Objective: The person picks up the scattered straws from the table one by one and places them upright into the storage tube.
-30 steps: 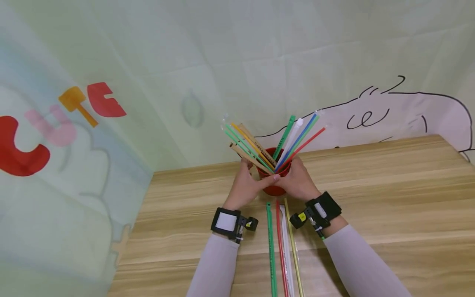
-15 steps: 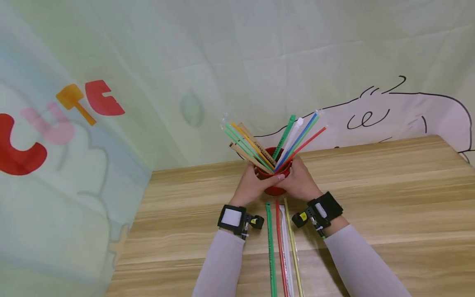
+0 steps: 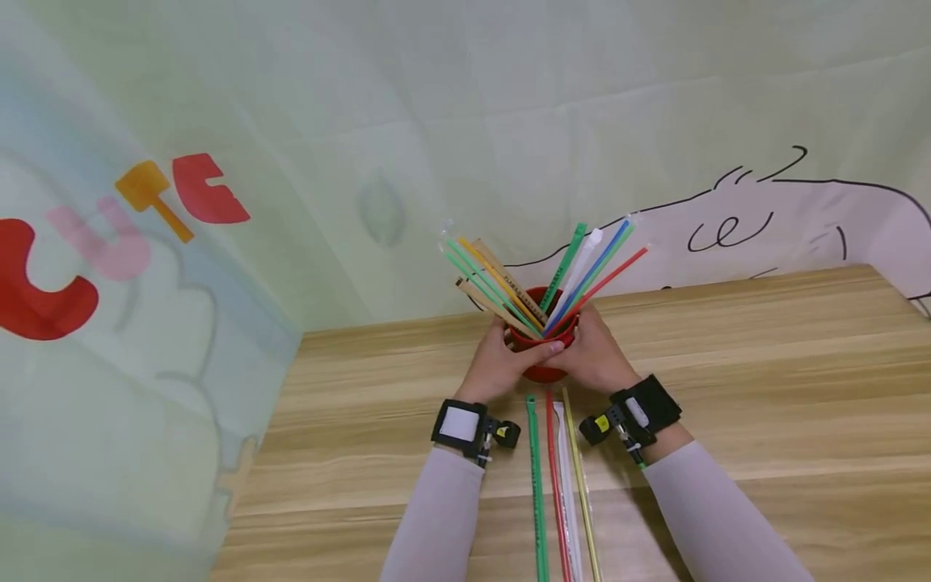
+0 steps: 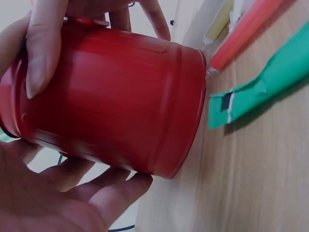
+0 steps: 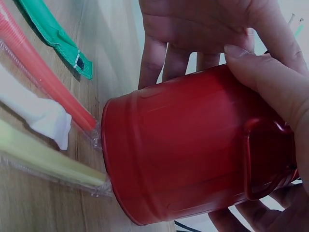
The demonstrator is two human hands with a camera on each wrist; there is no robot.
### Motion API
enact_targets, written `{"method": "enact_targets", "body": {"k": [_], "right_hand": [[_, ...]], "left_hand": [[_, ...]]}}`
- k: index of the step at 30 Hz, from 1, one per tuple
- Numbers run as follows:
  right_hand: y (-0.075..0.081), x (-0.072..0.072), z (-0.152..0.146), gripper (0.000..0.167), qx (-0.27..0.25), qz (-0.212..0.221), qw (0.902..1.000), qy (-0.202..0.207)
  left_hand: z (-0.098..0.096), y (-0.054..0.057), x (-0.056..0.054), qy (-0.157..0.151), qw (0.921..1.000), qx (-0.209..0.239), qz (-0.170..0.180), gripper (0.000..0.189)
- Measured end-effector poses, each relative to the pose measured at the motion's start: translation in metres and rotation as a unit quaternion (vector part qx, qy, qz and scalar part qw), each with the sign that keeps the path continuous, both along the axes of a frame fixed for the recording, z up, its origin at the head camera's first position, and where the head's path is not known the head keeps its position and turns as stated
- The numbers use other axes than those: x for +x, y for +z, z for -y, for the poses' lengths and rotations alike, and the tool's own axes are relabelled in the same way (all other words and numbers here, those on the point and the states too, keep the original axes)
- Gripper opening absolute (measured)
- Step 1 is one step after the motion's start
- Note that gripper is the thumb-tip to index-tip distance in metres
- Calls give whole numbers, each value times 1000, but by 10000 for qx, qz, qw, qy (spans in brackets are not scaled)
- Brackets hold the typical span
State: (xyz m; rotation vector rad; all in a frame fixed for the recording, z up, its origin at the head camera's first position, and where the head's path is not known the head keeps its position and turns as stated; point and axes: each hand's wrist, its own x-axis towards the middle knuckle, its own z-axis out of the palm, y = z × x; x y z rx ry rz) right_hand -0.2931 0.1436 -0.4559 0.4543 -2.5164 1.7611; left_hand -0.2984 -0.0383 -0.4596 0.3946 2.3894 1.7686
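Note:
Between my two hands stands a small red bucket [image 3: 545, 374], its fold-out handle [image 5: 246, 159] showing in the right wrist view. My left hand [image 3: 500, 364] holds its left side, thumb laid across the front. From the other side my right hand [image 3: 598, 356] grips it, and the thumbs come together near the rim. Several wrapped drinking straws fan out of the top: brown paper ones [image 3: 483, 301] and thin green ones lean left, while a wide green one [image 3: 565, 265], a white one, a blue one and a red one [image 3: 607, 279] lean right.
In front of the bucket a green straw [image 3: 537, 485], a red straw [image 3: 554, 477], a white straw [image 3: 568, 493] and a yellow straw [image 3: 582, 485] lie side by side on the wooden table [image 3: 785, 388]. A printed cloth backdrop [image 3: 465, 145] hangs behind the table.
My left wrist and forearm have shifted slightly right and the left fingers have resettled on the bucket. The right hand keeps its hold. The head view has turned slightly.

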Motion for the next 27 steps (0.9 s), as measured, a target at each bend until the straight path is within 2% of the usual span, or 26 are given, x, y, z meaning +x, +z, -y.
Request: {"method": "enact_targets", "body": {"k": [6, 10, 13, 20, 25, 27], "right_hand": [[1, -1, 2, 85, -33, -77, 9999, 93], [3, -1, 2, 85, 134, -117, 9998, 79], [6, 1, 1, 84, 244, -116, 9996, 70], [8, 10, 1, 81, 406, -47, 9992, 35], [12, 18, 0, 80, 685, 442, 9965, -159], [14, 23, -2, 86, 931, 734, 9926, -276]], "left_hand": [[3, 0, 1, 61, 10000, -61, -6, 81], [3, 1, 1, 42, 10000, -49, 15, 83], [1, 1, 1, 81, 9998, -135, 87, 88], [2, 0, 2, 62, 9998, -137, 93, 84], [1, 1, 2, 93, 9997, -205, 129, 88], [1, 2, 2, 109, 9996, -231, 135, 89]]}}
